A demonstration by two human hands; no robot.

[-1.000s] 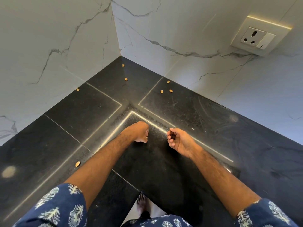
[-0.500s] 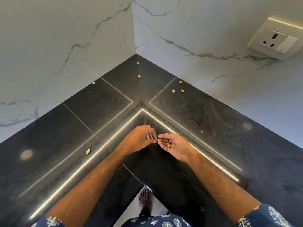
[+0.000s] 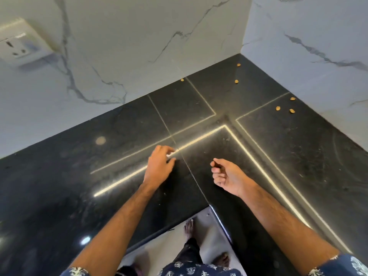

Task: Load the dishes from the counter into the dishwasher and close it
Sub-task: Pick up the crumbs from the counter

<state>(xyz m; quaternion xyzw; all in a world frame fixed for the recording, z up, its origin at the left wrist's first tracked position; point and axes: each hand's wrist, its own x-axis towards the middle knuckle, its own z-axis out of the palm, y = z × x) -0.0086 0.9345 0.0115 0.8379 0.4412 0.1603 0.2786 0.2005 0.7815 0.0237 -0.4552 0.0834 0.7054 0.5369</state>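
No dish and no dishwasher is in view. I look down at the inner corner of a black stone counter (image 3: 79, 176). My left hand (image 3: 159, 166) lies palm down on it with fingers spread, fingertips at a bright seam line, slightly blurred. My right hand (image 3: 225, 174) hovers just to its right, cupped with the fingers curled in; what lies in its palm is hidden. Several small tan seeds (image 3: 278, 108) are scattered near the far corner, one (image 3: 182, 80) against the left wall.
White marble walls meet at the far right corner. A wall socket (image 3: 18, 46) sits at the upper left. The counter's inner front edge (image 3: 219, 216) runs below my arms, with the floor and my bare feet (image 3: 189, 228) beneath.
The view has swung left. My hands have parted: the left one reached left onto the counter where a loose seed lay, and the right one, which showed a seed in its palm, has curled up.
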